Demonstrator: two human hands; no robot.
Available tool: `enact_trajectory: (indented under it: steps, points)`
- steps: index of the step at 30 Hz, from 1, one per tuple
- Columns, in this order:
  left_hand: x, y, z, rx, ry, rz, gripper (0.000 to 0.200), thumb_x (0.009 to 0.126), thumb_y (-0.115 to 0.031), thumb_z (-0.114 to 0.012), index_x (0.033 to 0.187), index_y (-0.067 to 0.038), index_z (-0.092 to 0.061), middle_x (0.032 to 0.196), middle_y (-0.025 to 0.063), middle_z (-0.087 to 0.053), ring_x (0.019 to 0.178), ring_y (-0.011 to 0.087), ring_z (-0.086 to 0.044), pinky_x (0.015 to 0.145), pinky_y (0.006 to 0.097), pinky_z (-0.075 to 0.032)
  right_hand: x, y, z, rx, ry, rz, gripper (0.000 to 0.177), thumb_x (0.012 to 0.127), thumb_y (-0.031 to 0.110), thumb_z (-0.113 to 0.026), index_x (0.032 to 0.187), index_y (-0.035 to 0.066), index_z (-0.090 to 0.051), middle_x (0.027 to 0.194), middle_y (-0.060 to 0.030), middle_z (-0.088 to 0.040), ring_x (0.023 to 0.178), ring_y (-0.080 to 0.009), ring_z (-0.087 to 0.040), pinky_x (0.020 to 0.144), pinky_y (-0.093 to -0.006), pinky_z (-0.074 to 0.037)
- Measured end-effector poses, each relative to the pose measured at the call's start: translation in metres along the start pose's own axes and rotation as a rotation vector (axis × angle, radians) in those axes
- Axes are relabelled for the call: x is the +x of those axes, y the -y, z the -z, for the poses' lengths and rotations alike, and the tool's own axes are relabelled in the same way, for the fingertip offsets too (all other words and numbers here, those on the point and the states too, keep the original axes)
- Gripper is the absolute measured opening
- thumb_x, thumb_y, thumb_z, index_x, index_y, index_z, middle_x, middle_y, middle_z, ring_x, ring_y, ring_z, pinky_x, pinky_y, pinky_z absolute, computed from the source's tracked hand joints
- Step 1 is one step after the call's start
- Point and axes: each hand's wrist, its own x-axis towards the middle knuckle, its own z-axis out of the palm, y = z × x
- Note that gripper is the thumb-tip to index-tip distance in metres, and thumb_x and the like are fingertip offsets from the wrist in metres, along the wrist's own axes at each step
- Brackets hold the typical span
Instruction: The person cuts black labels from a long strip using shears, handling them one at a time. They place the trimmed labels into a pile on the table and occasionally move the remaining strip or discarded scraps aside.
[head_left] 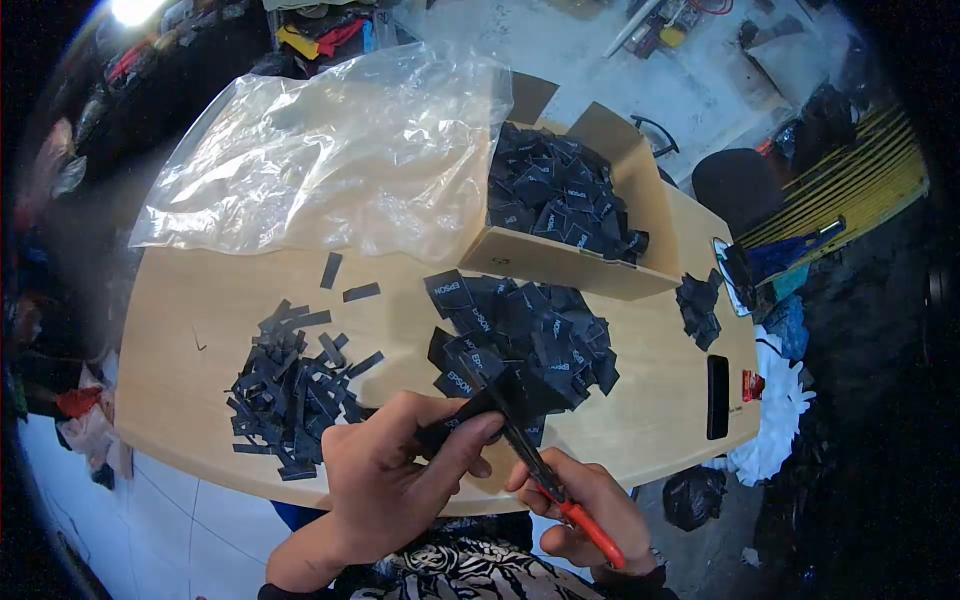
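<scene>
My left hand (385, 475) pinches a small black piece of cloth or sheet (440, 434) between thumb and fingers. In my right hand (590, 500) is a pair of scissors (592, 532) with red handles, its dark blades pointing up and left at the piece. The blades meet the piece near my left thumb; whether they are cutting through it cannot be told. Just beyond lies a heap of black pieces (540, 335), several printed EPSON in white. Left of my left hand is a pile of narrow black strips (290, 390).
A cardboard box (570, 265) full of similar black pieces stands at the back. Clear plastic sheeting (340, 170) covers the table's (190, 350) far left. Toward the right edge are a small black bundle (700, 310) and a black phone-like slab (717, 397).
</scene>
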Motion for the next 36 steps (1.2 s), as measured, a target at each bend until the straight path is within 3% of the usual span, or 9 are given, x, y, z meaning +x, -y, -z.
enact_trajectory:
  steps: [7,9,28,30,36]
  points:
    - [0.001,0.000,0.001,0.024,-0.002,-0.007,0.013,0.078,-0.002,-0.069,0.085,0.004,-0.060,0.065,0.0088,-0.067,0.057,0.0100,-0.066,0.044,0.0175,-0.047,0.001,0.001,0.001,-0.058,-0.021,0.022,0.074,0.063,0.072,-0.062,0.094,0.006,-0.051,0.063,0.0024,-0.045,0.057,-0.0070,-0.041,0.053,-0.0219,-0.031]
    - [0.000,0.002,0.000,0.023,-0.008,-0.015,0.013,0.078,-0.002,-0.069,0.085,0.004,-0.060,0.065,0.0091,-0.067,0.057,0.0096,-0.065,0.044,0.0173,-0.047,0.003,-0.004,0.005,-0.120,0.056,0.163,0.039,0.080,0.029,-0.070,0.102,0.007,-0.047,0.060,0.0007,-0.040,0.053,-0.0082,-0.037,0.051,-0.0226,-0.031]
    - [0.000,-0.002,-0.001,-0.115,-0.001,0.103,0.012,0.080,0.000,-0.066,0.086,0.006,-0.058,0.071,0.0114,-0.066,0.060,0.0104,-0.065,0.041,0.0169,-0.046,0.004,-0.009,0.002,-0.150,-0.010,0.200,0.034,0.081,0.029,-0.070,0.095,0.006,-0.050,0.058,-0.0004,-0.043,0.052,-0.0078,-0.040,0.050,-0.0234,-0.035]
    - [0.001,-0.002,-0.003,-0.121,-0.005,0.105,0.012,0.081,0.000,-0.066,0.085,0.007,-0.058,0.071,0.0115,-0.066,0.060,0.0107,-0.066,0.041,0.0169,-0.046,0.004,-0.006,0.001,-0.088,-0.051,0.114,0.062,0.073,0.066,-0.059,0.087,0.006,-0.050,0.059,0.0018,-0.045,0.053,-0.0071,-0.041,0.050,-0.0234,-0.032]
    - [0.001,0.000,-0.002,-0.149,0.005,0.117,0.011,0.081,0.000,-0.065,0.085,0.006,-0.057,0.071,0.0119,-0.066,0.060,0.0117,-0.066,0.040,0.0171,-0.045,0.002,-0.008,0.001,-0.127,-0.058,0.119,0.058,0.076,0.062,-0.060,0.085,0.005,-0.050,0.058,0.0010,-0.046,0.052,-0.0076,-0.044,0.051,-0.0234,-0.034]
